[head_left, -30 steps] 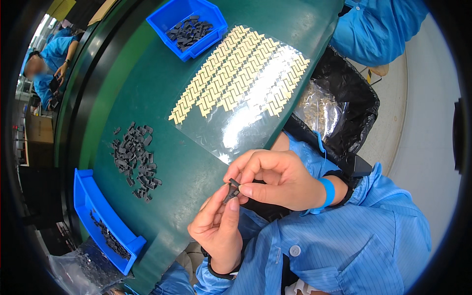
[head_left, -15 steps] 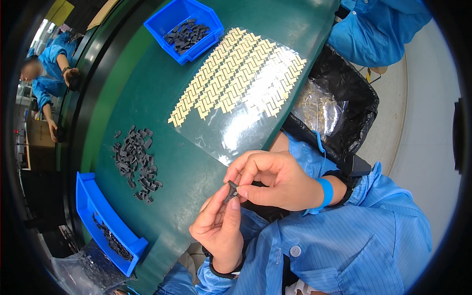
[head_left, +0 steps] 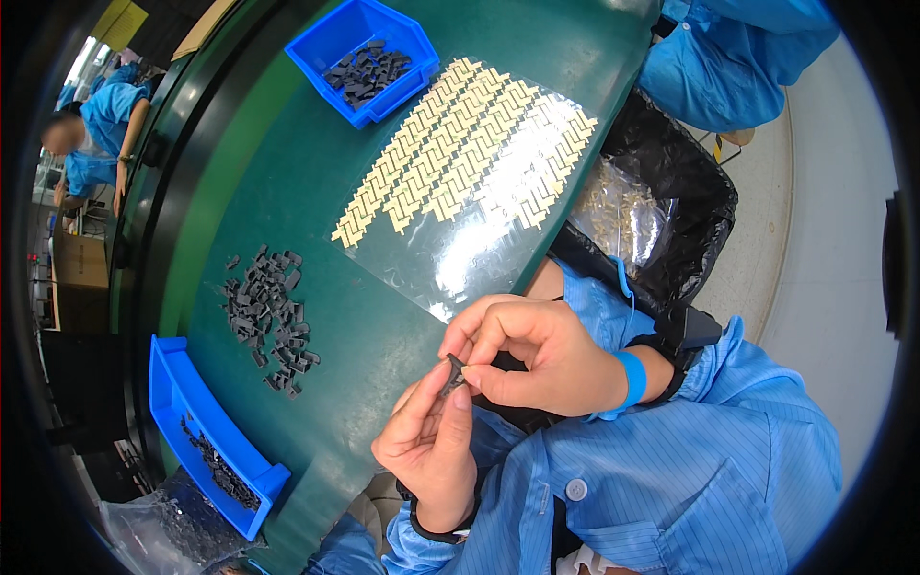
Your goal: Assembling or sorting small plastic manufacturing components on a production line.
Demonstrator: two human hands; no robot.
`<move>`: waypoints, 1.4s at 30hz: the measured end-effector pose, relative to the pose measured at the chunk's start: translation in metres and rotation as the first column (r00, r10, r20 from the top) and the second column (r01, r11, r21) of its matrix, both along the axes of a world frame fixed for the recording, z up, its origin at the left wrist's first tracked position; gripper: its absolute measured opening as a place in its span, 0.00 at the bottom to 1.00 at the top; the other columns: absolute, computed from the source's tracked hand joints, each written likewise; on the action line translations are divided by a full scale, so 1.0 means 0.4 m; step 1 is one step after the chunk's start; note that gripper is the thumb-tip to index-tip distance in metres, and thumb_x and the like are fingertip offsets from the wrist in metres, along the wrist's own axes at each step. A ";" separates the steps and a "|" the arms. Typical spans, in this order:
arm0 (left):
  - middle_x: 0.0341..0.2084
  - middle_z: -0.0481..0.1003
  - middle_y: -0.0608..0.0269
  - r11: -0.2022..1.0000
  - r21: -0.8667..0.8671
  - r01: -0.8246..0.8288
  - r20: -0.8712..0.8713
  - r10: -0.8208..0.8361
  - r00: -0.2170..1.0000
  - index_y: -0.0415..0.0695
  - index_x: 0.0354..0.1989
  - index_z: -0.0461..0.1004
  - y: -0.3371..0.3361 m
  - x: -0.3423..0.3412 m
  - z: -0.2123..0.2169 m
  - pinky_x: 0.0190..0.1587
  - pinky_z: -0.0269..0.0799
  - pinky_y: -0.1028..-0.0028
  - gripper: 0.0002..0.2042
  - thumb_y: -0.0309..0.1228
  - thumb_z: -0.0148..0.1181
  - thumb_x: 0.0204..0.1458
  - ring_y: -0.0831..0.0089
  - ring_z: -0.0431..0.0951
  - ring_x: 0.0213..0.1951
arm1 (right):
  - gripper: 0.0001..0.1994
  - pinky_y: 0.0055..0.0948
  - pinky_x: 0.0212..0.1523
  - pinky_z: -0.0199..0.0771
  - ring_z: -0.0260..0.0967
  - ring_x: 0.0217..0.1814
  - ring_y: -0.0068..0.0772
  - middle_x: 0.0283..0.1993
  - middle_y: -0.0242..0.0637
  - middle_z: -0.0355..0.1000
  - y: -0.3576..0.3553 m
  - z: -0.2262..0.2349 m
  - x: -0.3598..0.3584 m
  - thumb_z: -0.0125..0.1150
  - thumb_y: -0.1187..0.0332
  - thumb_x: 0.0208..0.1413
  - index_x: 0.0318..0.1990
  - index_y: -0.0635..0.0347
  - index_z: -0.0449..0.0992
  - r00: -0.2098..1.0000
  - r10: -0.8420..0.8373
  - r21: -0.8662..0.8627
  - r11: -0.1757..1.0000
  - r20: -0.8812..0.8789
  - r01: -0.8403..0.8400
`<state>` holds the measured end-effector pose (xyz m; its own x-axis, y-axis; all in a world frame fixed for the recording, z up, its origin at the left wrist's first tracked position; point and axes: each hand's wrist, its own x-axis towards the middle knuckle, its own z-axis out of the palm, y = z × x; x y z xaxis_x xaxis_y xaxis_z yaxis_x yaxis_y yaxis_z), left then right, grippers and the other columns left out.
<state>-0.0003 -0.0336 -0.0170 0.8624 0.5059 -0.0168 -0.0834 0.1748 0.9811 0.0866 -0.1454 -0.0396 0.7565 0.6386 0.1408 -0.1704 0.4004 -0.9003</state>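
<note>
My left hand (head_left: 431, 450) is closed, holding a small black plastic part (head_left: 453, 372) between thumb and fingertips, above the table's near edge. Against that part, my right hand (head_left: 546, 356) pinches with thumb and forefinger. A tiny pale spot shows at its fingertips, too small to name. Beyond both hands lies a clear sheet (head_left: 458, 257) bearing rows of cream-coloured, zigzag-shaped stickers (head_left: 422, 172). To the left, similar black parts lie in a loose pile (head_left: 266, 311) on the green table.
A blue bin (head_left: 359, 24) holding black parts stands at the back. Another blue bin (head_left: 168, 383) sits near left, beside a clear plastic bag (head_left: 163, 527). Right of the table is a black-lined container (head_left: 704, 192) with a clear bag inside. Other people's blue sleeves (head_left: 738, 57) show.
Both hands stay almost in place around the black part, with only a slight shift. At far left, another person's arms have moved.
</note>
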 end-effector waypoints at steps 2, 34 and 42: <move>0.37 0.75 0.49 1.000 -0.005 0.000 0.000 0.000 1.000 0.31 0.44 0.71 -0.001 0.001 0.004 0.45 0.72 0.75 0.13 0.16 0.55 0.48 0.69 0.76 0.38 | 0.05 0.26 0.48 0.65 0.64 0.47 0.27 0.45 0.43 0.66 -0.001 0.001 0.000 0.56 0.82 0.47 0.30 0.64 0.68 1.000 -0.004 -0.005 1.000 0.019 0.004; 0.35 0.75 0.52 0.971 -0.182 0.152 0.080 -0.140 0.987 0.32 0.48 0.67 0.017 0.007 0.013 0.41 0.73 0.73 0.18 0.19 0.58 0.47 0.69 0.77 0.34 | 0.05 0.20 0.38 0.64 0.64 0.34 0.21 0.33 0.34 0.66 -0.023 0.017 0.072 0.63 0.75 0.48 0.30 0.65 0.72 0.919 0.374 0.057 0.927 -0.127 -0.370; 0.32 0.76 0.53 0.971 0.085 0.221 -0.083 -0.215 0.973 0.33 0.54 0.64 0.018 0.017 0.052 0.37 0.71 0.79 0.24 0.18 0.59 0.46 0.74 0.76 0.33 | 0.06 0.19 0.35 0.64 0.63 0.31 0.16 0.26 0.29 0.65 -0.023 0.025 0.093 0.59 0.73 0.51 0.27 0.65 0.70 0.850 0.493 -0.001 0.865 -0.184 -0.502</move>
<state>0.0066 -0.0265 0.0037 0.9503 0.3080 -0.0453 0.0188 0.0884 0.9959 0.1237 -0.1548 -0.0296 0.3453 0.9385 -0.0012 -0.4885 0.1786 -0.8541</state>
